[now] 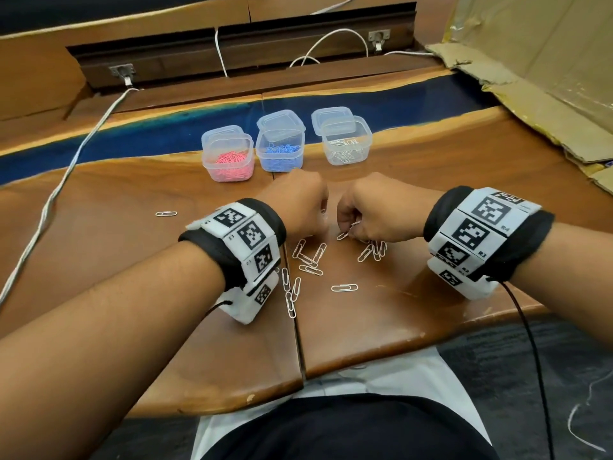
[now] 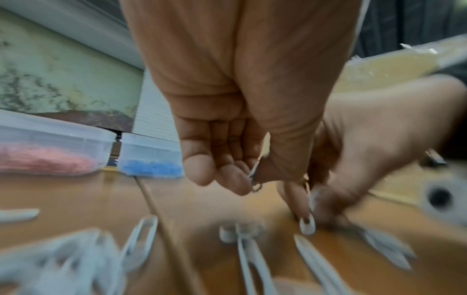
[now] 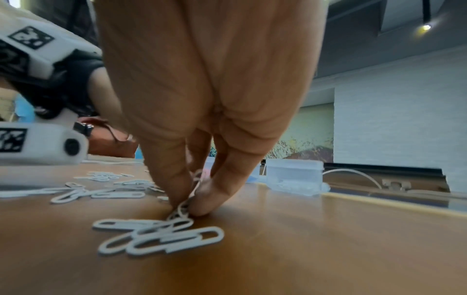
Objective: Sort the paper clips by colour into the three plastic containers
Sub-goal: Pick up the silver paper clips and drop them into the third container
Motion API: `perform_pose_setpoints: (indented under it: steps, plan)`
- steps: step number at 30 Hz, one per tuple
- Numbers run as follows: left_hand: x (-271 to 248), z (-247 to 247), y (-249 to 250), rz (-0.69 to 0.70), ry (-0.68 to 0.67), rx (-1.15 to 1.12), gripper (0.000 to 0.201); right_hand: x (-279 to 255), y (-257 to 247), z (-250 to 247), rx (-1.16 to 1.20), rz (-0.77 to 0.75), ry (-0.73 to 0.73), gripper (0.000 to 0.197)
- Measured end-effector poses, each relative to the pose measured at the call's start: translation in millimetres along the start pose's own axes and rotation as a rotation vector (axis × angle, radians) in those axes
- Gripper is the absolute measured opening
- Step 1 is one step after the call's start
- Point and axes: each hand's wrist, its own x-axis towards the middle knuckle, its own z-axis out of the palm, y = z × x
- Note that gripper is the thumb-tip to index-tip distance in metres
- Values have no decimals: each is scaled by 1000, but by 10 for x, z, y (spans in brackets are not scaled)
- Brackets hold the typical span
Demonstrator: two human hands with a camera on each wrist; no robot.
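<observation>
Right hand (image 1: 371,207) pinches white paper clips (image 3: 185,205) against the wooden table (image 1: 431,180). Left hand (image 1: 295,200), fingers curled, pinches one white clip (image 2: 254,175).

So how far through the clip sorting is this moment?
Pink clips and blue clips already fill two containers, and only white ones remain loose. The right hand pinches white clips off the table; the left hand holds one white clip. Left: about twenty white clips still go into the white container.
</observation>
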Motion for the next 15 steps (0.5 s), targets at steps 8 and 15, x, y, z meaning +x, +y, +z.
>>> perform_pose_setpoints:
  steps: [8, 15]
  plan:
    - [743, -648, 38, -32, 175, 25, 11, 87, -24, 57, -23, -25, -26, 4]
    - [1514, -647, 108, -9, 18, 220, 18, 147, 40, 170, -103, -43, 13, 30]
